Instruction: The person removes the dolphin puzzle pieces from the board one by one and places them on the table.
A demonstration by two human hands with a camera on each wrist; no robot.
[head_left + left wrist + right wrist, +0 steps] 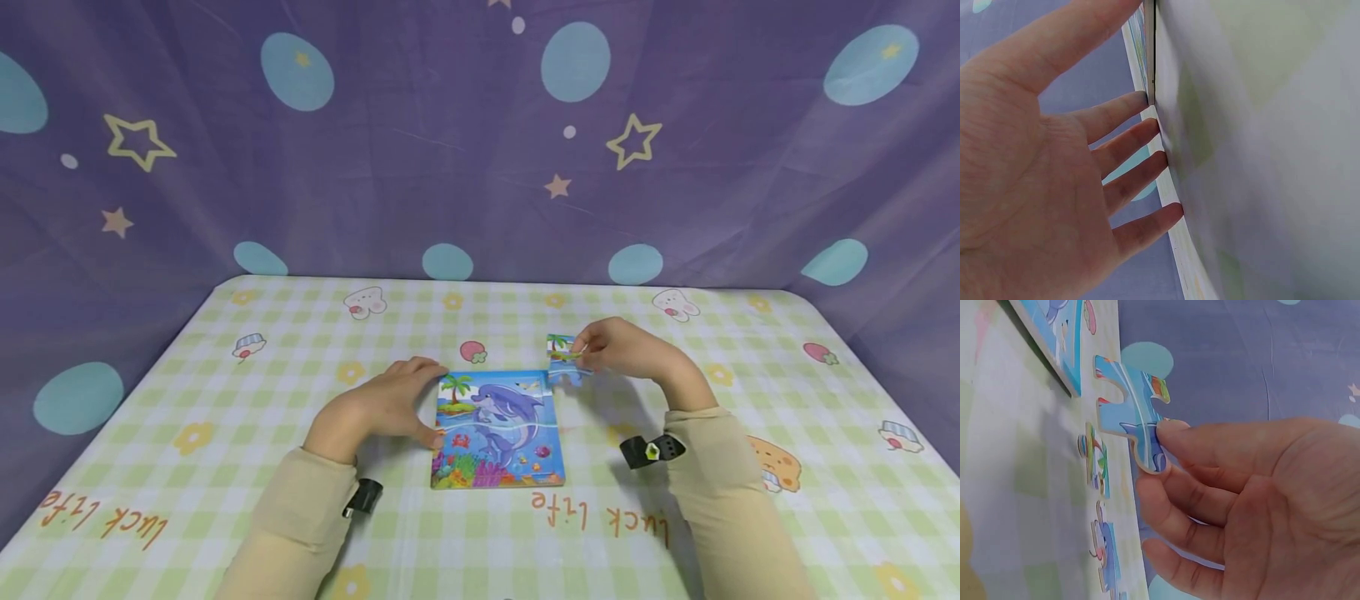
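Note:
A flat square dolphin picture puzzle (498, 429) lies on the table, showing a palm tree, sea and coral. My left hand (386, 404) rests at its left side, thumb and forefinger spread along the edge. In the left wrist view those fingers (1125, 165) are fairly straight, with the forefinger tip by the board's edge (1151, 56). My right hand (622, 350) pinches a jigsaw piece (1132, 403) between thumb and fingers, right of the board's far corner. That piece is blue with a white wave line. Beneath it lie a piece with green leaves (1097, 459) and a dolphin-coloured piece (1109, 556).
A green-and-white checked tablecloth (247, 433) with printed flowers, strawberries and lettering covers the table. Behind its far edge hangs a purple curtain (450, 167) with stars and teal ovals. Dark wrist devices (652, 451) are worn on both arms.

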